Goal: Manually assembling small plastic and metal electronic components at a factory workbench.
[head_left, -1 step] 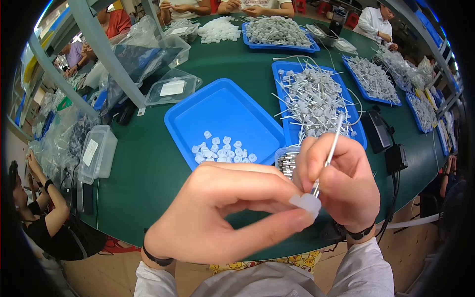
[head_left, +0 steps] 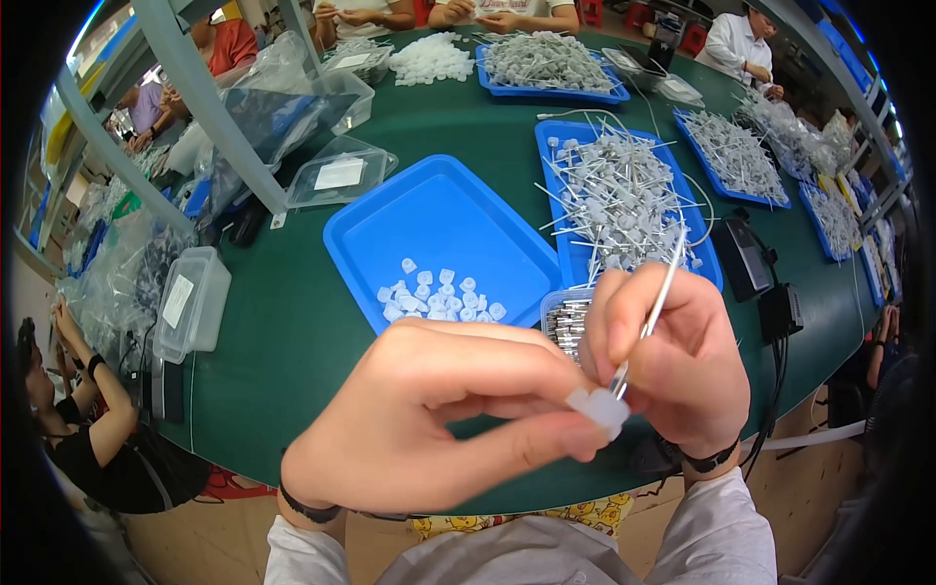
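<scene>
My left hand (head_left: 429,414) pinches a translucent white plastic cap (head_left: 604,411) between thumb and forefinger. My right hand (head_left: 687,361) grips a thin metal rod with a white shaft (head_left: 664,291), which slants up and to the right. The rod's lower metal end meets the cap; how far it goes in is hidden. Beyond my hands, a blue tray (head_left: 409,210) holds a cluster of loose white caps (head_left: 447,292) at its near end. Partly behind my right hand stands a small clear box of metal pieces (head_left: 565,322).
A blue tray (head_left: 717,263) heaped with capped rods lies at the right, and another tray of rods (head_left: 546,66) farther back. Black adapters (head_left: 743,258) with cables stand on the right. A clear plastic box (head_left: 195,302) and grey rack post (head_left: 216,107) are left. Other people work around the table.
The cap has turned slightly and shifted a little to the left in my left fingers. The rod's upper end has tilted slightly to the right.
</scene>
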`<state>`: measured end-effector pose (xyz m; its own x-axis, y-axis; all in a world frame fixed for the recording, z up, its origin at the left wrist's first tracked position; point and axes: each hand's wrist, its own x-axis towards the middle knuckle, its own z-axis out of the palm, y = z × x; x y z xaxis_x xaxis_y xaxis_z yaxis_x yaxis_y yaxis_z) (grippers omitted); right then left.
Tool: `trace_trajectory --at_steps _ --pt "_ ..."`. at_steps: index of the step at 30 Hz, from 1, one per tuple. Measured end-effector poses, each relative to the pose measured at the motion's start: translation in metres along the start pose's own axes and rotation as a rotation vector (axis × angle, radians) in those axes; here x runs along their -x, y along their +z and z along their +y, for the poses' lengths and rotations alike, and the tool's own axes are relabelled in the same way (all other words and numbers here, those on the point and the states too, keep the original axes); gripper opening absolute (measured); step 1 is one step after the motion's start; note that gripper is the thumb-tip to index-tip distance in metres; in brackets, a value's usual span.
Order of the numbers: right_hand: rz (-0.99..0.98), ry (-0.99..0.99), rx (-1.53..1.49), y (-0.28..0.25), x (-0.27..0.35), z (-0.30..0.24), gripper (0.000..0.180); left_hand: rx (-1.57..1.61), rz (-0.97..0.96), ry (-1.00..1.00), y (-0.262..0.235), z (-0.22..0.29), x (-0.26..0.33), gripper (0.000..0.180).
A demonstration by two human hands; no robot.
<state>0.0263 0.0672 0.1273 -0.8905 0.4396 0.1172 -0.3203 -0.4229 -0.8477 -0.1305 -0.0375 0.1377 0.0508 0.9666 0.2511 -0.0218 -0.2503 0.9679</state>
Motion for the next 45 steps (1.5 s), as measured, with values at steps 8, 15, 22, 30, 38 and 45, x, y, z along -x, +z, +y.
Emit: trace_trajectory --at_steps 8,15,22,30,38,45 --pt "0.172 -0.098 0.025 0.020 -0.001 0.004 0.017 0.022 -0.095 -0.044 -0.006 -0.004 -0.003 0.012" --pt "0.129 -0.097 0.177 0.015 0.001 -0.003 0.016 0.094 -0.105 -0.181 -0.004 0.007 -0.001 0.011" --pt "-0.032 -0.144 0.347 0.007 -0.005 0.001 0.014 0.275 -0.207 -0.447 -0.013 0.008 0.004 0.017" --pt "0.164 -0.093 0.574 -0.024 -0.018 -0.009 0.010 -0.284 -0.085 -0.426 -0.017 -0.016 -0.014 0.024" --pt "0.399 -0.115 1.944 -0.095 -0.008 -0.003 0.030 -1.193 -0.110 -0.548 -0.042 -0.076 -0.008 0.028" --pt "-0.013 0.280 1.955 -0.077 0.001 0.012 0.028 -1.202 -0.141 -0.568 -0.049 -0.100 -0.011 0.021"
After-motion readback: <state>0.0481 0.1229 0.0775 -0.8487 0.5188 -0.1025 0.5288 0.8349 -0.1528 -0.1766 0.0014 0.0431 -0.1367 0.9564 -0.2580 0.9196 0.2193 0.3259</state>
